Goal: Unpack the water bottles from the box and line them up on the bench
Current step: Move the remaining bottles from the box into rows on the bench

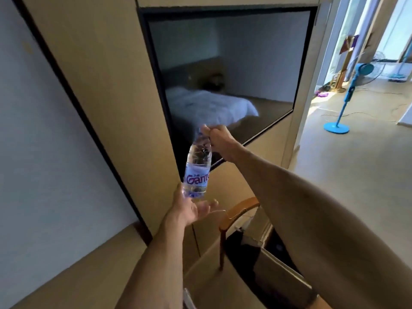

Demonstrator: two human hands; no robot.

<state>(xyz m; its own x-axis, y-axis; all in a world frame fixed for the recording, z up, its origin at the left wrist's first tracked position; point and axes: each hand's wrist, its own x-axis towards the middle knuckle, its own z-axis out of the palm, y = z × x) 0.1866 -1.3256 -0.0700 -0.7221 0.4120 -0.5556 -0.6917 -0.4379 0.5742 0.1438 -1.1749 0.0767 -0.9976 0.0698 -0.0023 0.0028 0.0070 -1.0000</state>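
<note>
A clear plastic water bottle (198, 168) with a blue and white label hangs upright in mid-air in front of the wall unit. My right hand (219, 140) pinches it at the cap end from above. My left hand (191, 208) is under the bottle's base, palm up with fingers spread, touching or nearly touching it. The open cardboard box (274, 262) sits at the lower right, partly hidden behind my right forearm; its inside is dark and I cannot see what it contains.
A large dark TV screen (223, 74) fills the tan wall unit ahead. A wooden chair back (236, 212) stands beside the box. A blue standing fan (343, 97) is on the floor at the right, near the bright windows.
</note>
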